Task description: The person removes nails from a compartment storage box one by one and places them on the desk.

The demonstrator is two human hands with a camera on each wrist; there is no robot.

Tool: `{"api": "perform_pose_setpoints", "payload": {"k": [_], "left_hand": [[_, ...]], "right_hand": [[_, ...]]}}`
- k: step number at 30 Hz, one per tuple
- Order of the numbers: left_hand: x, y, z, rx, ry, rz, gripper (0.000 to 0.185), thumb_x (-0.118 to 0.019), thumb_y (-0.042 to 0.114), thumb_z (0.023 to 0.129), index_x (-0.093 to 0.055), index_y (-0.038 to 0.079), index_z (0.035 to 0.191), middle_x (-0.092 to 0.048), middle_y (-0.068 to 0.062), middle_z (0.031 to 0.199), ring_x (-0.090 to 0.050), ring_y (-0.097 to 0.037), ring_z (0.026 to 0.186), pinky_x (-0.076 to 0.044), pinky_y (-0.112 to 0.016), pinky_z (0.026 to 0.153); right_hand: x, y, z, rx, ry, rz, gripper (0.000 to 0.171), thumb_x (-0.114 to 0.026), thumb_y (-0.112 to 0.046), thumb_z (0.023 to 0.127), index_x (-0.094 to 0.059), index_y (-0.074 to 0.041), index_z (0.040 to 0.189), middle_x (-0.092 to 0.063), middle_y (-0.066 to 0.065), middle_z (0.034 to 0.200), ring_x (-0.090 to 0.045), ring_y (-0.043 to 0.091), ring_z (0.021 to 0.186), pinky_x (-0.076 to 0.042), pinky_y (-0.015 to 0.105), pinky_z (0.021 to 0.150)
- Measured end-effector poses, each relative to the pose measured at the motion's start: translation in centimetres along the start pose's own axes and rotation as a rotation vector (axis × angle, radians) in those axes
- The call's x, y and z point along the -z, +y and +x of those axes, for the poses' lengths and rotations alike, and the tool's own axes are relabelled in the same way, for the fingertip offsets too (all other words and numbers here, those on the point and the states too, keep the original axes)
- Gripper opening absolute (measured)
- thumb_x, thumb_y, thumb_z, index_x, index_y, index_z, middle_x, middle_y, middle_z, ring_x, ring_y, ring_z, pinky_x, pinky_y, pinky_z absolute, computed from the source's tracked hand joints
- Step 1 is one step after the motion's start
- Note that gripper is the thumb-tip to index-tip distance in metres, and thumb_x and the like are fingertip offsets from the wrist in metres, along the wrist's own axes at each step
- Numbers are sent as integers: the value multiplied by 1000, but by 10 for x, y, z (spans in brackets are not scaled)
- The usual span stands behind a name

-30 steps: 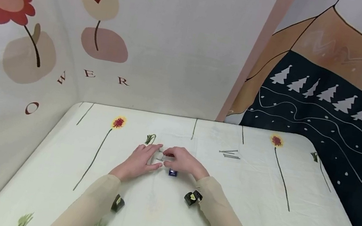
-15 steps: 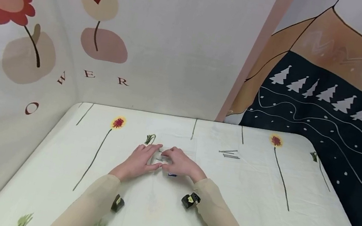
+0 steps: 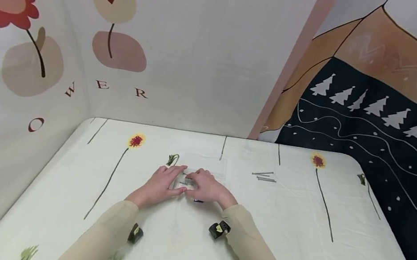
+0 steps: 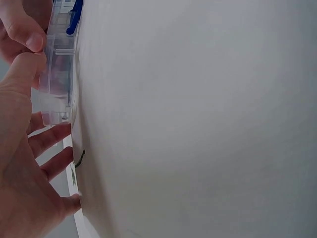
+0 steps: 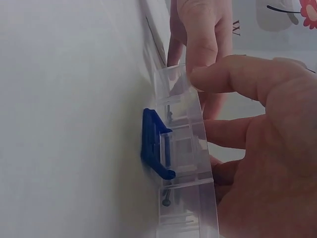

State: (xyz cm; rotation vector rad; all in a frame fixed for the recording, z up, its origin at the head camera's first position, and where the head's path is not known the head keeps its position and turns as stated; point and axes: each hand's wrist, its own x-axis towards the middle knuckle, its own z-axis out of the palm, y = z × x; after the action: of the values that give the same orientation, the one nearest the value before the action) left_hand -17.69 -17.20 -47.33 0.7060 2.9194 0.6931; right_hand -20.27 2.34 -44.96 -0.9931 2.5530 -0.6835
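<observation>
Here, both hands on the clear box.

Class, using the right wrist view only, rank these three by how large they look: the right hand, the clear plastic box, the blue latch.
1. Right hand, though it is nearest the camera.
2. Clear plastic box.
3. Blue latch.

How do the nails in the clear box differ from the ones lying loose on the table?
The nails in the clear box sit between both hands, walled in by its compartments; one shows through the plastic near the blue latch. The loose nails lie bare on the tablecloth, off to the right hand's side, untouched. The left hand rests against the box. Both sets look thin, grey and metallic.
</observation>
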Motion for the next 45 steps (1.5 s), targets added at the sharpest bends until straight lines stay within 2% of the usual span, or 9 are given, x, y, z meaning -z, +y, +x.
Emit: {"api": "perform_pose_setpoints", "payload": {"k": [9, 14, 18, 27, 32, 36, 38, 40, 45], "left_hand": [[1, 0, -1, -7, 5, -4, 69, -65, 37, 92, -38, 2, 145, -47, -16, 140, -43, -29, 100, -32, -49, 94], [1, -1, -1, -16, 11, 0, 69, -65, 36, 92, -38, 1, 145, -47, -17, 140, -43, -30, 100, -32, -49, 94], [0, -1, -1, -9, 10, 0, 69, -64, 38, 92, -38, 2, 145, -47, -16, 140, -44, -30, 102, -32, -50, 94], [1, 0, 0, 10, 7, -4, 69, -63, 39, 93, -38, 3, 146, -46, -16, 141, -44, -31, 103, -33, -49, 94], [2, 0, 0, 18, 6, -7, 69, -63, 40, 93, -38, 3, 146, -46, -16, 142, -44, -30, 104, -33, -49, 94], [2, 1, -1, 21, 3, -16, 70, -63, 40, 93, -37, 4, 146, -45, -16, 143, -44, -30, 105, -33, -49, 94], [2, 1, -1, 19, 7, -15, 70, -63, 40, 93, -38, 3, 146, -46, -16, 142, -44, -30, 105, -33, -49, 94], [2, 1, -1, 20, 9, -16, 69, -63, 40, 92, -38, 3, 146, -46, -16, 142, -44, -30, 105, -33, -49, 94], [0, 2, 0, 50, -10, -30, 70, -64, 40, 92, -38, 5, 146, -46, -15, 142, -43, -31, 109, -32, -50, 96]], "right_hand": [[1, 4, 0, 40, 14, 42, 46, -65, -22, 91, -56, 1, 131, -57, 15, 123, -51, 27, 112, -40, 40, 95], [0, 4, -1, 35, 12, 61, 47, -63, -22, 91, -56, 2, 131, -56, 18, 124, -50, 30, 113, -40, 41, 95], [0, 5, -3, 13, 34, 81, 46, -64, -23, 92, -57, 2, 131, -56, 16, 123, -51, 28, 113, -40, 40, 96], [5, 2, -8, -89, 82, 19, 40, -65, -23, 90, -63, -1, 124, -60, 12, 113, -54, 23, 101, -43, 38, 88], [6, 2, -8, -76, 82, 31, 38, -63, -21, 91, -65, 0, 122, -60, 11, 110, -54, 22, 97, -44, 37, 85], [10, 5, -6, -38, 124, 74, 28, -61, -11, 92, -68, 0, 117, -64, 8, 103, -57, 18, 91, -46, 33, 80], [12, 7, -3, -24, 160, 85, 23, -62, -6, 91, -70, -3, 112, -64, 5, 97, -57, 16, 85, -46, 30, 76], [14, 9, -1, -20, 198, 60, 19, -65, -5, 91, -73, -8, 107, -62, 2, 97, -53, 16, 87, -44, 30, 75], [16, 18, 8, -1, 276, -35, 9, -75, -16, 86, -79, -19, 93, -56, 2, 111, -43, 25, 107, -36, 43, 91]]}}
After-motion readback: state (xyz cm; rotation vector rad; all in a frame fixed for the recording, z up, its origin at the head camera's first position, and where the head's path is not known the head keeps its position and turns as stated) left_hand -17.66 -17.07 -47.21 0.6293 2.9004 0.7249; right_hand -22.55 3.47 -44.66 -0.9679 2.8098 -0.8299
